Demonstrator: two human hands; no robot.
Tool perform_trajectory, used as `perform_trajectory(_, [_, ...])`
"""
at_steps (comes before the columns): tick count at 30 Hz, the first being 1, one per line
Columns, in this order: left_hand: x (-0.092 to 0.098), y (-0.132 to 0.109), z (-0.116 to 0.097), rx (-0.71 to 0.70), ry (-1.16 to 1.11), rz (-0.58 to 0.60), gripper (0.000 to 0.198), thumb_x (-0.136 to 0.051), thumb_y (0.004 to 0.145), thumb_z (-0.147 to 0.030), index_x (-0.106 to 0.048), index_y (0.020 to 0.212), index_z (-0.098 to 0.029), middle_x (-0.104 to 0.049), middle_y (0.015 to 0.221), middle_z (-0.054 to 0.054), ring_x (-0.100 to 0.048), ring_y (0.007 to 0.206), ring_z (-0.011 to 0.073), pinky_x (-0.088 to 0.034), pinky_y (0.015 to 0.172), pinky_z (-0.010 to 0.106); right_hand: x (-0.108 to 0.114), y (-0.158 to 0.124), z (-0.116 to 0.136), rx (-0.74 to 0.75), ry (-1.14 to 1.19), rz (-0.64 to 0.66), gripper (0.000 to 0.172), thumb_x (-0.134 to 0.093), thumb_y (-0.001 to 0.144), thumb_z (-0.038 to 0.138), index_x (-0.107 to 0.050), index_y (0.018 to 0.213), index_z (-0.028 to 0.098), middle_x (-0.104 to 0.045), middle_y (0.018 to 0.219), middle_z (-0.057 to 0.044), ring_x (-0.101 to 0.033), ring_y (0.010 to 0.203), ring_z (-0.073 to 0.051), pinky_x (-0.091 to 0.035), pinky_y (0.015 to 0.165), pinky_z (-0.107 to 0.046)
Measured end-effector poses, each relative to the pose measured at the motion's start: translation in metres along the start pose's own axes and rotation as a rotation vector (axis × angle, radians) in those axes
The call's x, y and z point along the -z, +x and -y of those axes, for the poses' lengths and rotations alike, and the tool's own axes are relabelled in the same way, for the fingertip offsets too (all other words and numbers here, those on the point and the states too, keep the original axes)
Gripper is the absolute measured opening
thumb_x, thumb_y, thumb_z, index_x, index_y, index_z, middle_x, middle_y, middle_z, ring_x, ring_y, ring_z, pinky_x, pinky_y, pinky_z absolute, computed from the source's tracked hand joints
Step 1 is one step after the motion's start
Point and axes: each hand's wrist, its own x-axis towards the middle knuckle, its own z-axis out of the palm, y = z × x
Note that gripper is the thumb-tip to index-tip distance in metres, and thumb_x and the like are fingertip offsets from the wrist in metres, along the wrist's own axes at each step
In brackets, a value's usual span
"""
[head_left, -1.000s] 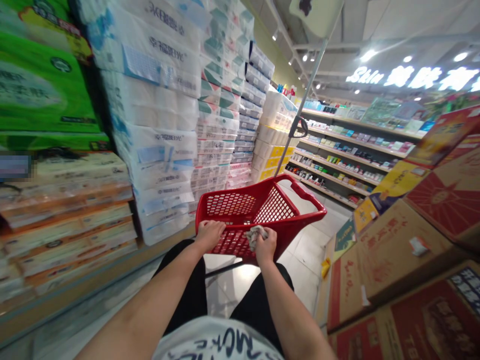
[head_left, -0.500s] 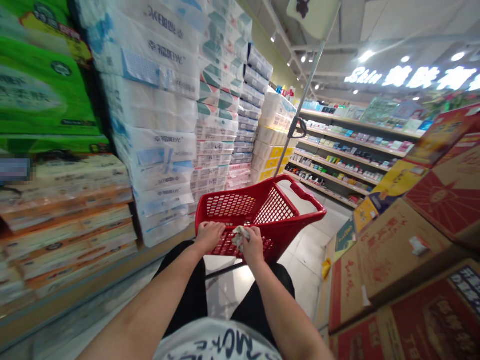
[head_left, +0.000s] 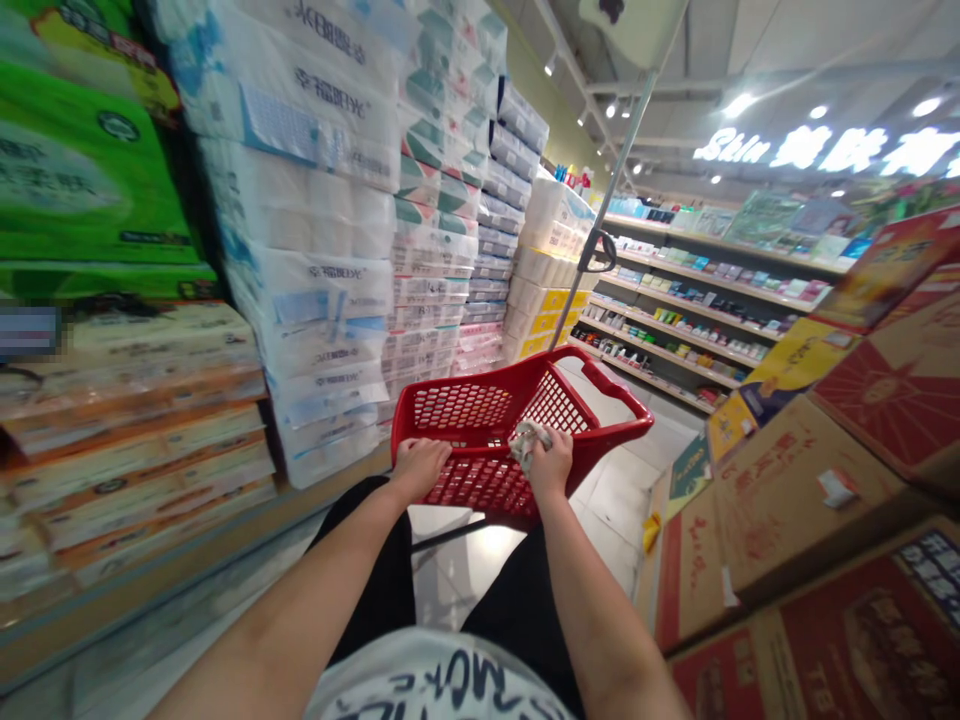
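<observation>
In front of my knees stands a red plastic shopping cart (head_left: 480, 490) with a mesh basket. My left hand (head_left: 421, 468) is closed over the near rim of the basket, toward its left end. Farther right, my right hand (head_left: 551, 462) grips a crumpled pale cloth (head_left: 529, 442) against the same rim. Part of the cloth is hidden by my fingers. A pole (head_left: 606, 220) with a black loop handle rises behind the cart, tilted to the right.
Tall stacks of wrapped tissue rolls (head_left: 322, 270) and green packs (head_left: 82, 190) line the left side. Cardboard cartons (head_left: 802, 490) are piled on the right. Behind the cart are shelves of small boxed goods (head_left: 697, 300). White tiles (head_left: 611, 510) cover the floor.
My right hand has slid to the right along the cart's rim, carrying the cloth. My left hand stays on the rim. The cart has hardly moved.
</observation>
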Motion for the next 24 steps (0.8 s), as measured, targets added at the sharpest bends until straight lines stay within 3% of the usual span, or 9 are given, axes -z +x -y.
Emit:
perform_trajectory(5, [0.000, 0.001, -0.001, 0.026, -0.003, 0.007, 0.035, -0.027, 0.098, -0.029, -0.062, 0.096, -0.026, -0.069, 0.100, 0.001, -0.056, 0.097, 0.0185, -0.027, 0.088, 0.040, -0.005, -0.003, -0.002, 0.043, -0.024, 0.146, 0.018, -0.050, 0.081, 0.018, -0.068, 0.084, 0.017, -0.054, 0.099, -0.007, -0.055, 0.078, -0.016, -0.047, 0.077, -0.029])
perform_trajectory(13, [0.004, -0.004, -0.008, 0.035, 0.029, 0.037, 0.035, -0.027, 0.097, -0.029, -0.062, 0.096, -0.027, -0.068, 0.102, 0.001, -0.056, 0.096, 0.0189, -0.029, 0.086, 0.039, -0.004, -0.004, -0.009, 0.083, -0.036, 0.158, 0.024, -0.046, 0.081, 0.015, -0.069, 0.089, 0.018, -0.054, 0.101, -0.006, -0.054, 0.079, -0.016, -0.048, 0.075, -0.027])
perform_trajectory(20, [0.006, -0.013, -0.032, 0.062, 0.072, 0.060, 0.035, -0.024, 0.097, -0.027, -0.058, 0.105, -0.023, -0.067, 0.109, 0.007, -0.059, 0.096, 0.0233, -0.035, 0.081, 0.041, -0.003, 0.007, -0.020, 0.052, -0.026, 0.176, 0.022, -0.046, 0.083, 0.017, -0.068, 0.083, 0.019, -0.056, 0.101, -0.007, -0.053, 0.075, -0.016, -0.048, 0.070, -0.027])
perform_trajectory(24, [0.011, -0.017, -0.049, 0.110, 0.061, 0.119, 0.036, -0.023, 0.097, -0.028, -0.057, 0.106, -0.021, -0.066, 0.111, 0.010, -0.062, 0.099, 0.0247, -0.040, 0.079, 0.040, -0.005, 0.018, -0.024, 0.035, -0.039, 0.170, 0.021, -0.047, 0.080, 0.016, -0.066, 0.071, 0.020, -0.058, 0.092, -0.006, -0.052, 0.068, -0.015, -0.046, 0.066, -0.027])
